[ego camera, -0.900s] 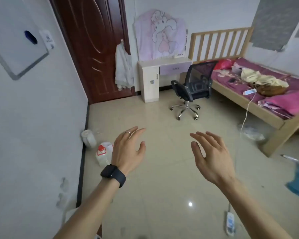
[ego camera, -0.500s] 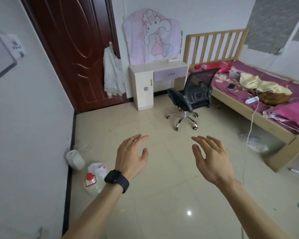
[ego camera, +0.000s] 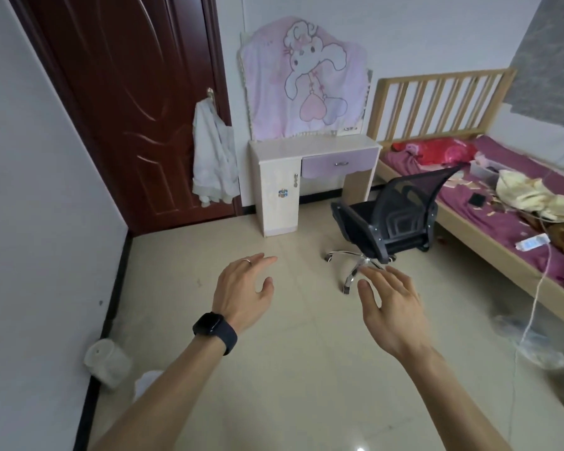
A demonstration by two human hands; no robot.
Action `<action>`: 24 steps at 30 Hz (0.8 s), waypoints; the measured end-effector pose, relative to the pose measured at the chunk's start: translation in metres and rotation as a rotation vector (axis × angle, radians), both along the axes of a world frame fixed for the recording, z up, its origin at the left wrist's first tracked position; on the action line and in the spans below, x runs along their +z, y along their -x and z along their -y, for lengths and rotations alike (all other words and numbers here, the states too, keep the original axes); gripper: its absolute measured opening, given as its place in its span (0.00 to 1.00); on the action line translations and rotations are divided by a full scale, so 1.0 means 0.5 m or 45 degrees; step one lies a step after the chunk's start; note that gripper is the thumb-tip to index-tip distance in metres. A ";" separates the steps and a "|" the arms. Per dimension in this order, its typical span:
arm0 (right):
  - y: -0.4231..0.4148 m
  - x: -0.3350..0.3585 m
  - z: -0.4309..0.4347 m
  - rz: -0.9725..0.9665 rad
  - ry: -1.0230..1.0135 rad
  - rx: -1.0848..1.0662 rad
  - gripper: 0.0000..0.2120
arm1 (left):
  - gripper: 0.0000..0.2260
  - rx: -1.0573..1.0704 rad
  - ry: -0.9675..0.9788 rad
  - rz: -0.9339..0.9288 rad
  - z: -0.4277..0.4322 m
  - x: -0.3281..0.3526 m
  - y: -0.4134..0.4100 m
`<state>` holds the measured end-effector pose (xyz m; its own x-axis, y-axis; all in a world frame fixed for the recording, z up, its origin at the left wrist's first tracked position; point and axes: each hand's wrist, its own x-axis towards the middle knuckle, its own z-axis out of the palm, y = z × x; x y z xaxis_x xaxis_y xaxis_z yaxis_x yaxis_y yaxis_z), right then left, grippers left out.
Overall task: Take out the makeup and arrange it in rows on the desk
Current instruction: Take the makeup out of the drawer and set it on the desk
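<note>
Desk (ego camera: 313, 147) nearer, seemingly glossy; left hand (ego camera: 241, 296), right hand (ego camera: 393, 309) splayed.

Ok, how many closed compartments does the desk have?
2: a purple drawer under the top of the desk, towards the bed, and a cabinet door on the side nearer the room door. Their contents are hidden.

I am looking into a home bedroom, with a wooden bed (ego camera: 463, 206) in purple sheets, a small desk (ego camera: 313, 148) beneath a pink cartoon cloth (ego camera: 306, 76), a mesh chair (ego camera: 391, 216) and a dark door (ego camera: 127, 92).
</note>
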<state>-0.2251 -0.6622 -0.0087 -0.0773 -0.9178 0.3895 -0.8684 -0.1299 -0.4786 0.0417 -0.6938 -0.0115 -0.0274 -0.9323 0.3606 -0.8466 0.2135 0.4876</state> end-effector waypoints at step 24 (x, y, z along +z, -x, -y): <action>-0.115 -0.016 1.123 0.033 -0.194 -0.125 0.19 | 0.19 -0.122 -0.124 0.049 1.208 -0.006 -0.119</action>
